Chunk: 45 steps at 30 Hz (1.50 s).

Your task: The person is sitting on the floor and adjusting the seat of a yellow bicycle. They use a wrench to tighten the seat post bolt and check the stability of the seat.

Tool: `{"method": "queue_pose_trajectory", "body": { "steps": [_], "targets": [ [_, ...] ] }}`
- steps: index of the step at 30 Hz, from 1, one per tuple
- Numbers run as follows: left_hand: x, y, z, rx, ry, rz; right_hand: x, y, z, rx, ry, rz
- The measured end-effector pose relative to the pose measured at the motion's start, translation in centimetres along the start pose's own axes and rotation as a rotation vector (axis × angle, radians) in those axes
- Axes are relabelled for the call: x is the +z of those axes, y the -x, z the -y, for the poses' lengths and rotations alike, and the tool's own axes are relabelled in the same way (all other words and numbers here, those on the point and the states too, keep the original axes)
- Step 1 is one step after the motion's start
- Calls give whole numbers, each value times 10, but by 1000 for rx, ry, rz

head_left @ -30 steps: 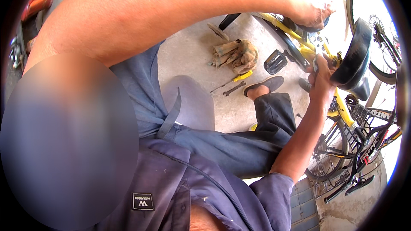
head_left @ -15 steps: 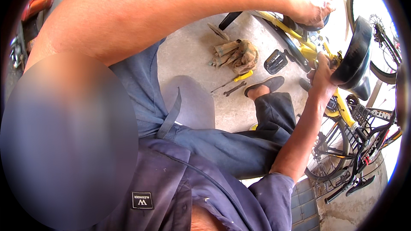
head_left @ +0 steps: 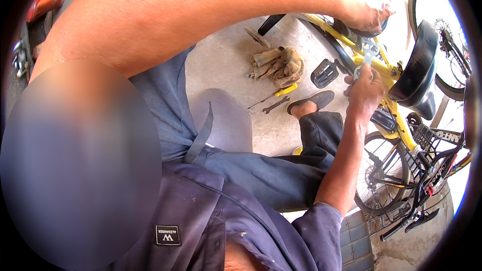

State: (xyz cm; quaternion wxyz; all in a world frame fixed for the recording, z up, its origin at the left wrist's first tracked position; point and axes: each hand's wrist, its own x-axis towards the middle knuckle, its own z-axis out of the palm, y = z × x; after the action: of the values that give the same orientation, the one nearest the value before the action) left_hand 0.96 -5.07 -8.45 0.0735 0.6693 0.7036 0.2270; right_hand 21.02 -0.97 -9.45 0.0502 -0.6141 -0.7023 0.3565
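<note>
In my right hand (head_left: 367,90) is a flat silver multi-hole spanner (head_left: 370,50), my fingers closed round its lower end. Its upper end lies over the yellow bicycle frame (head_left: 396,115). My left arm crosses the top of the view, and my left hand (head_left: 369,10) curls over a dark rounded part (head_left: 354,29) beside the frame. Glare washes out its fingers, so what they grip is unclear. A black saddle (head_left: 419,65) stands just right of my right hand. Left of the spanner, a black pedal (head_left: 324,74) hangs from the crank.
On the concrete floor lie a crumpled brown cloth (head_left: 281,65), a yellow-handled screwdriver (head_left: 285,90) and a dark open-end spanner (head_left: 276,104). My shod foot (head_left: 321,101) is close to the pedal. Another bicycle wheel (head_left: 384,170) and handlebars (head_left: 427,195) crowd the lower right.
My right hand has moved a little left and down, out from beside the saddle. More of the silver spanner shows now. My left hand has stayed almost in place.
</note>
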Motion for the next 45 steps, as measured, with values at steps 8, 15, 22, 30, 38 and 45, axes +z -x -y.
{"method": "queue_pose_trajectory", "body": {
  "steps": [8, 15, 22, 30, 38, 45],
  "targets": [
    [0, 1, -2, -1, 37, -7, -5, -1, 1, 18, 3, 67],
    [11, -7, -4, 15, -35, -70, -8, -5, 0, -49, 3, 70],
    [1, 5, -1, 23, 16, -64, -20, -10, -4, -53, -97, -2],
    [2, 2, 1, 14, 17, -48, -22, -13, -4, 0, -43, 20],
    [-1, 3, -3, 21, -42, -29, -27, -12, 1, -71, -146, -157],
    [-1, 7, -2, 19, -13, -66, -23, -12, 0, -64, -345, -199]
  ]
}}
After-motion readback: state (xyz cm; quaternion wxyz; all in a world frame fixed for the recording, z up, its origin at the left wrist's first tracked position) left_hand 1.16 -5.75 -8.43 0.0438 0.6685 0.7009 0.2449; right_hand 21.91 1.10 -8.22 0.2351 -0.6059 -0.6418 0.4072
